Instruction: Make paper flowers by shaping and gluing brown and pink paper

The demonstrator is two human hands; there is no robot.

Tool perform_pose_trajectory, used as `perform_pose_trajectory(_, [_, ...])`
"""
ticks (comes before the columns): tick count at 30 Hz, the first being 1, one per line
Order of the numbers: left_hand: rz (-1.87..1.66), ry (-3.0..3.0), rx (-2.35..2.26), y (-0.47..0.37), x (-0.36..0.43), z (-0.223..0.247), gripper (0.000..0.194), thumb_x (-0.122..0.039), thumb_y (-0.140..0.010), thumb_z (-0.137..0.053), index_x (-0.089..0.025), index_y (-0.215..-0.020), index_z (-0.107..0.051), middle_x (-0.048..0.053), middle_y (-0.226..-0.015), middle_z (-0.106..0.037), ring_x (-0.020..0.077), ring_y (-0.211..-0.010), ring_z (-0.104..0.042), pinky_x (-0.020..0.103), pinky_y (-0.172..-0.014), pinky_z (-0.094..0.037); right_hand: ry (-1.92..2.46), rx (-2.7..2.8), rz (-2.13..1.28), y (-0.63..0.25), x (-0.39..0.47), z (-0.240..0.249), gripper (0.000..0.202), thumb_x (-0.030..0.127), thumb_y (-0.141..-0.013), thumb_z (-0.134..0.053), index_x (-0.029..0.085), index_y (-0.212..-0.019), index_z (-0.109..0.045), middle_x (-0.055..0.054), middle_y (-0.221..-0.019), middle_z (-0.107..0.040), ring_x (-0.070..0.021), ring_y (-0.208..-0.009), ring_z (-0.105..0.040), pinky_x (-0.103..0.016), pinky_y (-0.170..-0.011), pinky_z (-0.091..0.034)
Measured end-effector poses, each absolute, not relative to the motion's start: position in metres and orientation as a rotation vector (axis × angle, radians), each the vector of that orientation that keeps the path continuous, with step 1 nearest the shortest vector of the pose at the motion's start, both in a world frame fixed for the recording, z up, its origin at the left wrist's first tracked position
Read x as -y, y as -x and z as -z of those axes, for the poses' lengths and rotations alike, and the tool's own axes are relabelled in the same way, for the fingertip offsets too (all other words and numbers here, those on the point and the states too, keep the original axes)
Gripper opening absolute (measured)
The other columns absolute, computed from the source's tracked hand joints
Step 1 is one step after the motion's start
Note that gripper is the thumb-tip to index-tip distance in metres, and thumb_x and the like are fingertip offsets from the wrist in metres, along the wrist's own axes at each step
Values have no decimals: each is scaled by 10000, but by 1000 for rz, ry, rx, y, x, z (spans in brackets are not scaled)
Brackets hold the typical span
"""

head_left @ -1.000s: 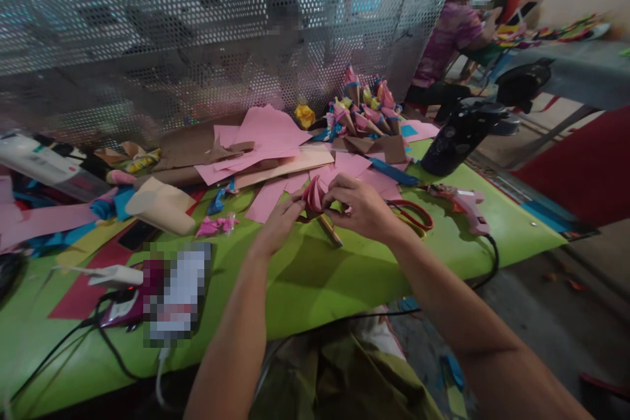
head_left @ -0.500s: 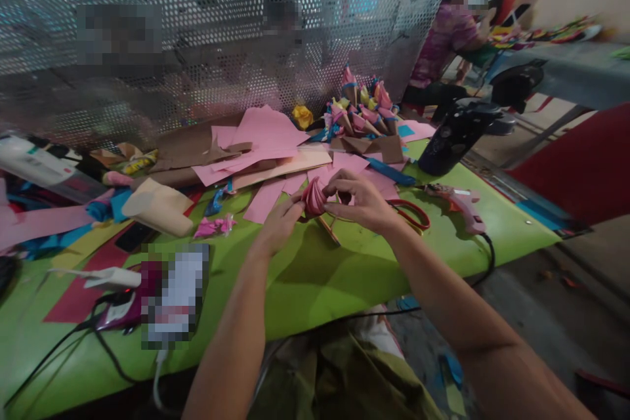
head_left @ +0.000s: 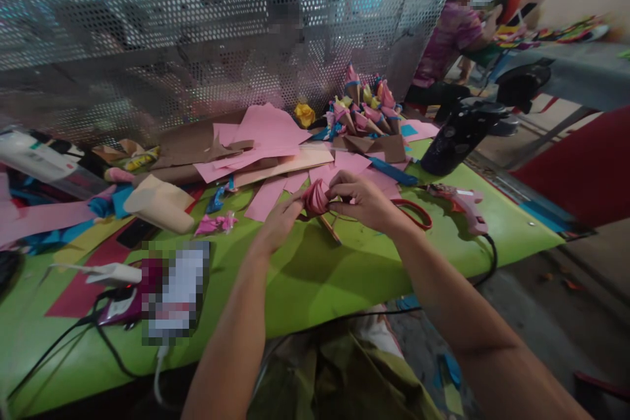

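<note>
Between my two hands is a pink swirled paper piece (head_left: 315, 197), folded in spiral pleats and held just above the green table. The fingers of my left hand (head_left: 284, 218) close on its left side. My right hand (head_left: 361, 200) pinches its right edge with thumb and fingertips. Below the piece a thin brown stick or strip (head_left: 330, 230) slants down; whether it is attached I cannot tell. Scissors with red handles (head_left: 416, 213) lie partly behind my right hand. Further right rests a pink hot glue gun (head_left: 465, 205) with a black cord.
Pink paper sheets (head_left: 268, 134) and finished-looking paper cones (head_left: 367, 108) are heaped at the back, before a perforated metal panel (head_left: 197, 79). A dark tumbler (head_left: 457, 138) stands right. A phone (head_left: 180, 289), power strip and cables lie left. Another person (head_left: 450, 33) sits beyond the panel.
The view has shifted slightly. Both hands keep hold of the pink swirled paper piece, which looks turned a little; my right fingers have moved slightly.
</note>
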State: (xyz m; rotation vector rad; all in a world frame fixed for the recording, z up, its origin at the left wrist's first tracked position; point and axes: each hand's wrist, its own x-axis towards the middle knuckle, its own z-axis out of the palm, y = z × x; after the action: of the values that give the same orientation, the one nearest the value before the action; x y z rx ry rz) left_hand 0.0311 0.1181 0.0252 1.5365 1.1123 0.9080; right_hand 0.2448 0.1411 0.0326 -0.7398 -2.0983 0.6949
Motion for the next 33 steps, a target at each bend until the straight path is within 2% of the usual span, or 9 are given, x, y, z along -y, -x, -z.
perform_pose_trajectory(6, [-907, -1552, -1103, -32, -118, -29, 442, -323, -893, -445, -224, -1243, -697, 75, -1349, -655, 290, -1229, -591, 454, -1026, -486, 719, 2145, -647, -243, -141, -33, 90, 150, -866, -623, 200, -815, -677, -42, -886, -551, -171, -810, -545, -305, -737, -448])
perform_pose_trajectory(12, [-884, -1454, -1085, -32, -119, -28, 472, -369, -904, -426, -190, -1271, -662, 96, -1290, -675, 258, -1099, -628, 391, -884, -537, 763, 2152, -695, -241, -135, -39, 40, 209, -852, -626, 188, -819, -620, -32, -881, -525, -156, -762, -512, -280, -663, -410])
perform_pose_trajectory(17, [-926, -1433, -1081, -33, -118, -30, 447, -349, -879, -452, -179, -1224, -679, 90, -1236, -692, 250, -1118, -612, 399, -947, -512, 796, 2194, -649, -237, -133, -39, 201, 281, -782, -735, 187, -793, -558, -22, -887, -505, -151, -746, -470, -283, -660, -384])
perform_pose_trajectory(21, [-929, -1436, -1080, -33, -118, -29, 431, -343, -872, -450, -168, -1191, -682, 93, -1229, -688, 245, -1105, -611, 384, -922, -521, 819, 2143, -597, -232, -133, -34, 254, 230, -743, -762, 197, -735, -511, -19, -872, -499, -155, -757, -463, -286, -675, -388])
perform_pose_trajectory(27, [-919, -1412, -1068, -34, -117, -30, 414, -342, -874, -450, -161, -1164, -684, 98, -1195, -692, 232, -1040, -630, 341, -824, -547, 847, 2115, -540, -229, -132, -31, 192, 167, -735, -727, 196, -715, -539, -35, -884, -525, -174, -799, -504, -298, -705, -417])
perform_pose_trajectory(33, [-918, -1383, -1065, -35, -117, -31, 419, -340, -879, -461, -167, -1192, -680, 100, -1226, -684, 226, -1039, -635, 326, -807, -560, 826, 2105, -510, -227, -132, -30, 168, 147, -737, -697, 195, -703, -539, -39, -866, -528, -183, -797, -522, -309, -703, -432])
